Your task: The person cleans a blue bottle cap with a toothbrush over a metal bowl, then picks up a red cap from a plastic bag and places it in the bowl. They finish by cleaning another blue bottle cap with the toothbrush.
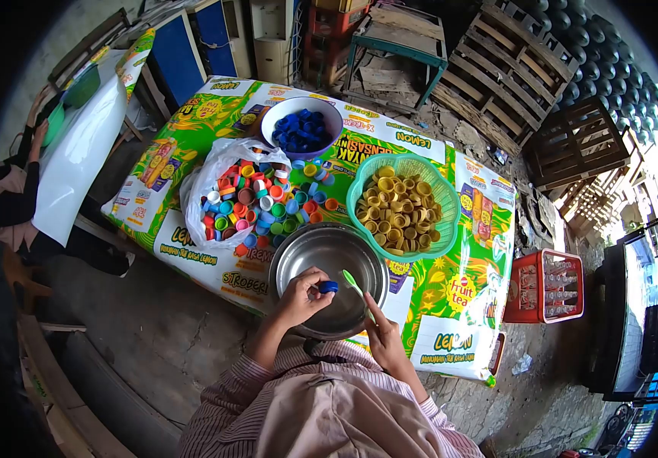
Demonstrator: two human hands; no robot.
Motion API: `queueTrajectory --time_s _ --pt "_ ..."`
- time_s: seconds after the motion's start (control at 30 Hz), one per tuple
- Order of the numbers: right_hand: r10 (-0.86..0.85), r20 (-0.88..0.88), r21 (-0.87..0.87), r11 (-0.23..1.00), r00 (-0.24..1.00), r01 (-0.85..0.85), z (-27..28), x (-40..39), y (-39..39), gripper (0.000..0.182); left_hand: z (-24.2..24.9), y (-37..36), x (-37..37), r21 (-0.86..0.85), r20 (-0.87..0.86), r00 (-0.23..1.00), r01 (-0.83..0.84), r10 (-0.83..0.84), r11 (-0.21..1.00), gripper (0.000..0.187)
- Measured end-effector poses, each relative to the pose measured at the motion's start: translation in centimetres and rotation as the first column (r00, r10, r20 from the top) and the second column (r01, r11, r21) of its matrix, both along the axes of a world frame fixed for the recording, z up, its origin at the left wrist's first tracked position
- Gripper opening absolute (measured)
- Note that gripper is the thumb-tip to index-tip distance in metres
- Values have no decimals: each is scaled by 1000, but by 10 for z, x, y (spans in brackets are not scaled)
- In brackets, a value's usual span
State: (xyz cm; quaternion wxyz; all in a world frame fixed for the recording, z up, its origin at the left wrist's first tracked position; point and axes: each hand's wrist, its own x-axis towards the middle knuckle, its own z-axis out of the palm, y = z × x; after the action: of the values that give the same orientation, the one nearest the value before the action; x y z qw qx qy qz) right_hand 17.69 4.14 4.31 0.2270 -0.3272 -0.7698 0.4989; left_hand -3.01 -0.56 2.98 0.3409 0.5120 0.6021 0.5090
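The left hand [304, 296] pinches a dark blue round plastic cap [329, 287] between thumb and fingertips, over the left part of a wide, shiny metal basin [304, 258]. Held by its edge, the cap has most of its surface free of the fingers. The right hand [384, 336] grips a slim light-green toothbrush [355, 286] by the lower handle, at the basin's near right edge. That low grip leaves the brush's upper end free, pointing up and away from the body; which way its bristles face is too small to tell. The two hands are apart, with cap and brush just beside each other.

The basin sits at the table's near edge, probably so both hands can work above it without reaching. Beyond it, a white bowl with a blue rim [273, 117] holds dark blue caps [300, 131], while a scalloped green plastic basket [451, 204] to the right holds yellow caps [399, 210], an arrangement that keeps these colours apart. To the left, mixed-colour caps [265, 200] spill from a thin whitish plastic bag [196, 187] onto the brightly printed table cover [442, 305].
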Motion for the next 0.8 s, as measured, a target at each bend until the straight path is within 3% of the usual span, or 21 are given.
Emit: queueTrajectory --time_s 0.17,0.23,0.33,0.43,0.47,0.5,0.53,0.6,0.7,0.77,0.8 --pt "-6 95 -84 996 995 14 2 -1 -3 54 1 1 1 6 34 999 33 -33 999 14" --pt "-19 38 -41 999 999 21 4 -2 -2 54 1 0 -1 1 5 999 54 -54 999 14" --pt "110 -13 -14 994 994 -110 14 1 -3 55 -1 0 0 -84 78 996 38 -31 996 13" --pt "57 49 -69 996 997 -54 5 1 1 58 -4 3 0 18 -26 999 44 -44 999 13" --pt "53 159 -9 999 986 -52 7 3 2 59 -7 3 0 78 -48 998 55 -51 995 13" --pt "55 158 -11 999 986 -54 11 2 1 59 -5 4 -1 135 -71 996 69 -60 988 13" --pt "60 116 -38 998 991 -56 15 1 0 60 -2 2 -1 133 -71 996 70 -61 989 13" --pt "64 76 -63 996 995 -60 16 1 -1 61 6 1 -1 -52 -22 997 73 -74 996 14" --pt "21 34 -65 998 999 -19 5 0 -2 54 -3 2 0 1 10 998 60 -60 998 13" --pt "-12 -6 51 999 1000 13 -2 3 1 54 -3 2 -1 -3 -17 999 34 -34 999 15" --pt "17 60 -16 1000 998 -16 10 4 0 55 -2 1 -1 -8 -43 999 11 -12 1000 16"
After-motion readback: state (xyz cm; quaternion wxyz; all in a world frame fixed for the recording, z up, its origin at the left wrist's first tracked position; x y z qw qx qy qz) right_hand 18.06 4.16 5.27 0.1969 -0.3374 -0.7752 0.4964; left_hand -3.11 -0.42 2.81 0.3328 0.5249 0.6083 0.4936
